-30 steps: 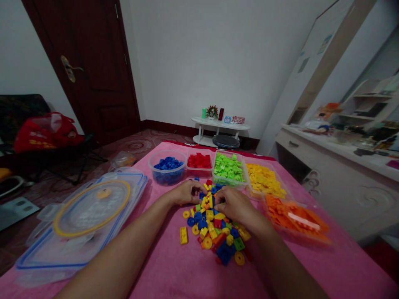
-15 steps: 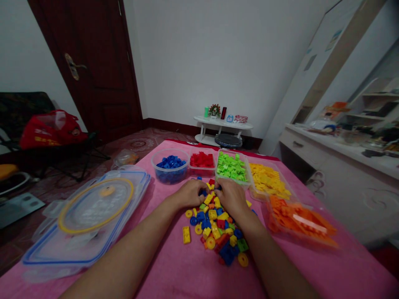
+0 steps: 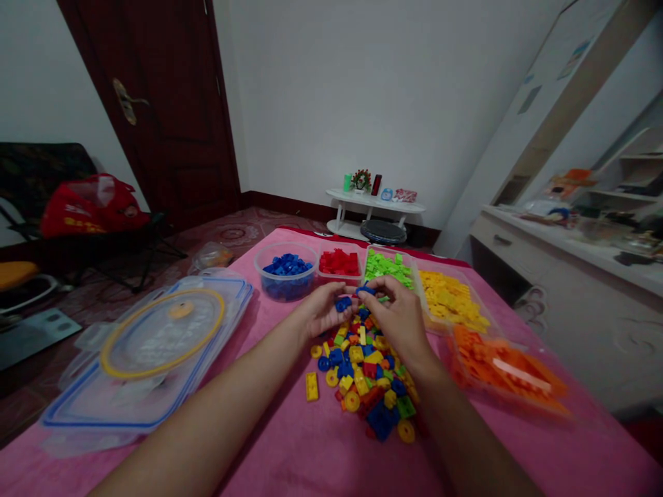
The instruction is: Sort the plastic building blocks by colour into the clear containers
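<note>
My left hand (image 3: 326, 314) is turned palm up above the far end of a mixed heap of toy bricks (image 3: 360, 366), its fingers curled around a blue brick (image 3: 342, 304). Close beside it, my right hand (image 3: 398, 307) pinches another blue piece (image 3: 366, 290) between thumb and fingers. Yellow, blue, red and green pieces make up the heap, with one yellow brick (image 3: 311, 386) lying apart on its left. Behind the hands stand a round tub of blue bricks (image 3: 286, 283), a box of red bricks (image 3: 339, 266) and a box of green bricks (image 3: 388, 266).
To the right are a box of yellow bricks (image 3: 453, 300) and a box of orange bricks (image 3: 512, 369). Stacked clear lids (image 3: 155, 359) lie on the left of the pink tablecloth (image 3: 290, 449). A white drawer unit (image 3: 518, 255) stands beyond the right side.
Both hands have risen from the heap. The left has turned palm up with a blue brick in it, and the right now shows a blue piece in its fingers.
</note>
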The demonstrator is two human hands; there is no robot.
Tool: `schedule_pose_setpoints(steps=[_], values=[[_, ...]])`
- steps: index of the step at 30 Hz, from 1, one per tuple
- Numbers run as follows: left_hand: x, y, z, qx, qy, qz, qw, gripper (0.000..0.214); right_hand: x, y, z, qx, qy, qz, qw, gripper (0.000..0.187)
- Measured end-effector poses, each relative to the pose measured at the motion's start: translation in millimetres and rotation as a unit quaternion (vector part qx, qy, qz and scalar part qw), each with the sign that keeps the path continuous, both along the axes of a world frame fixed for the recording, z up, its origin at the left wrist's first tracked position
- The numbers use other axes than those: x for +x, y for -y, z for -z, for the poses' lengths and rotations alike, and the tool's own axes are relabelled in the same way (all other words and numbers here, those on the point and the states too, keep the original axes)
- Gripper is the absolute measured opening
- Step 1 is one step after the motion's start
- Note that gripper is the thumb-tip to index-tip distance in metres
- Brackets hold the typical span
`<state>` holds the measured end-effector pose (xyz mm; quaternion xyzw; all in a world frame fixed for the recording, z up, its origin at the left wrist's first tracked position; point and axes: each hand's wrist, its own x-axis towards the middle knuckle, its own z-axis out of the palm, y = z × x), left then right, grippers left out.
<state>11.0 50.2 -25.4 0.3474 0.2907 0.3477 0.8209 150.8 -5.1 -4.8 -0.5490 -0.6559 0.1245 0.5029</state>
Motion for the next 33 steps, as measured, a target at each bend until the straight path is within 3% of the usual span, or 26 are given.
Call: schedule_pose_setpoints(steps=[3,7,10,13,14,15,17,19,21,25,30,33], values=[[0,5,-5.5,-0.105,0.087,0.047,0.99,0.037,-4,2,-1.3,0.016,0.012,-0.052,0.998,0.015],[1,6,-7.5,-0.136,0.095,0.076,0.983,0.029,-2,3,-5.6,0.044,0.02,-0.062,0.997,0.013],[0,1,-19.7,-0.075,0.051,0.057,0.994,0.016,1,5,-11.8,0.044,0.019,-0.043,0.998,0.013],[-11,-12,-37.7,0.094,-0.025,-0.096,0.991,0.017,2,7,-15.8,0.038,0.017,-0.034,0.999,0.014],[-17,-17,-42.0,0.169,-0.065,-0.175,0.968,0.02,2,7,-16.0,0.034,0.019,-0.034,0.999,0.014],[-25,-24,-44.4,0.247,-0.122,-0.253,0.927,0.022,2,7,-15.7,0.031,0.023,-0.034,0.999,0.014],[-40,-35,-42.8,0.394,-0.27,-0.369,0.797,0.027,0,6,-13.4,0.028,0.031,-0.04,0.998,0.014],[-52,-44,-34.5,0.476,-0.412,-0.369,0.684,0.031,-1,5,-9.3,0.021,0.043,-0.046,0.998,0.014],[-58,-47,-25.7,0.512,-0.494,-0.32,0.626,0.032,-3,5,-4.5,-0.003,0.063,-0.056,0.996,0.014],[-51,-36,-26.6,0.582,-0.527,-0.241,0.57,0.024,-5,5,3.8,-0.053,0.141,-0.086,0.985,0.015],[-35,-17,-34.9,0.58,-0.583,-0.017,0.569,0.021,-1,0,12.5,-0.056,0.181,-0.078,0.979,0.022],[-27,-12,-19.8,0.571,-0.637,0.004,0.518,0.026,3,-2,16.4,-0.055,0.183,-0.077,0.979,0.022]])
